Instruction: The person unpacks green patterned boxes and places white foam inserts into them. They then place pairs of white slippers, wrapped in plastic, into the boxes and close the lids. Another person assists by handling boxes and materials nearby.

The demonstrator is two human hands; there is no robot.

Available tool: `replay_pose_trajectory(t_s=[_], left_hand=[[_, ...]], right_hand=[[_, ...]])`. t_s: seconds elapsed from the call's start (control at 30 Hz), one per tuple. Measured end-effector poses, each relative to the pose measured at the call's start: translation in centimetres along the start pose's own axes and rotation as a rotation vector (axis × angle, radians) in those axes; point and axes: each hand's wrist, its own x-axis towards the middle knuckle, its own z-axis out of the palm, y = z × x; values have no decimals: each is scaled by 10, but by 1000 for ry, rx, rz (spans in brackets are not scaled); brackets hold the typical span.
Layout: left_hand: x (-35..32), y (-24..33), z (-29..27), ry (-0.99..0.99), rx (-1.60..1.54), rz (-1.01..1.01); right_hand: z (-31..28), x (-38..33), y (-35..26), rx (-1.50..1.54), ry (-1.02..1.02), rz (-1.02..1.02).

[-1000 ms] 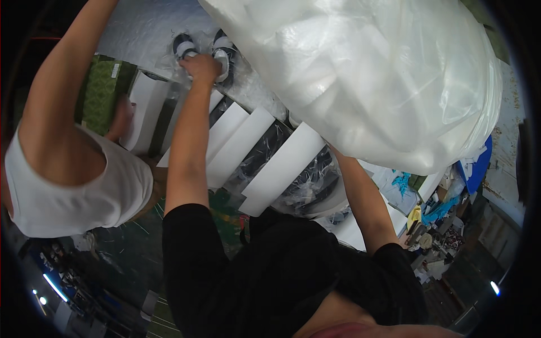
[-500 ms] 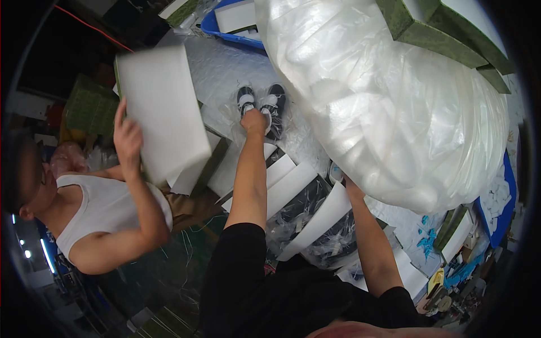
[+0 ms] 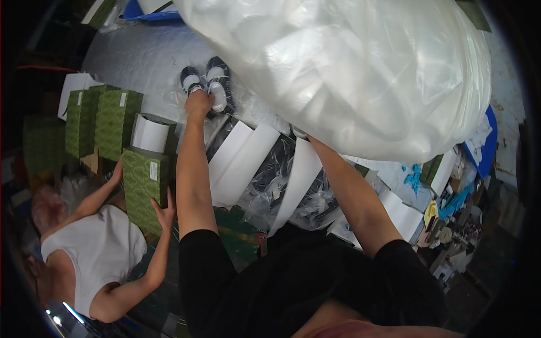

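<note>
A pair of dark shoes with white straps (image 3: 218,73) lies on the table, partly over clear plastic. My left hand (image 3: 198,103) is closed on the near end of the shoes, its fingers partly hidden. My right forearm reaches in from the lower right, and its hand is hidden under a big translucent plastic bag (image 3: 360,73) with bulging contents. Between my arms stand boxes with raised white paper flaps (image 3: 230,160). Beside these flaps lie dark items in clear plastic wrap (image 3: 269,169), their kind hard to make out.
To the left, a co-worker in a white sleeveless top (image 3: 96,248) holds a green patterned box (image 3: 143,183) in both hands. More green boxes (image 3: 117,121) stand behind it. Blue tubs (image 3: 487,135) sit at the far side and the right. Blue scraps (image 3: 413,177) and clutter lie right.
My view has shifted, so the shoes and bag appear farther up and left. The co-worker has lowered a box from upright, white side showing, to beside the other green boxes. My left hand stays at the shoes.
</note>
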Motion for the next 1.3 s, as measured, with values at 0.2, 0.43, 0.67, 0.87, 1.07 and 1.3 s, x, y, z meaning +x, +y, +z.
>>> replay_pose_trajectory(t_s=[0.2,0.43,0.67,0.87,1.07,1.3], left_hand=[[-1,-3,-4,62,-30,-67],[-18,-79,-80,252,-614,106],[-247,-125,-181,362,-779,349],[-434,-63,-192,-175,-763,437],[-522,142,-82,-442,-564,716],[-515,479,102,135,-198,923]], right_hand=[[-24,13,3,-44,-64,49],[-161,19,19,-328,-209,119],[-345,-57,55,-522,-218,275],[-446,-155,241,-283,132,493],[-421,-188,357,-131,355,791],[-353,-194,504,-35,299,470]])
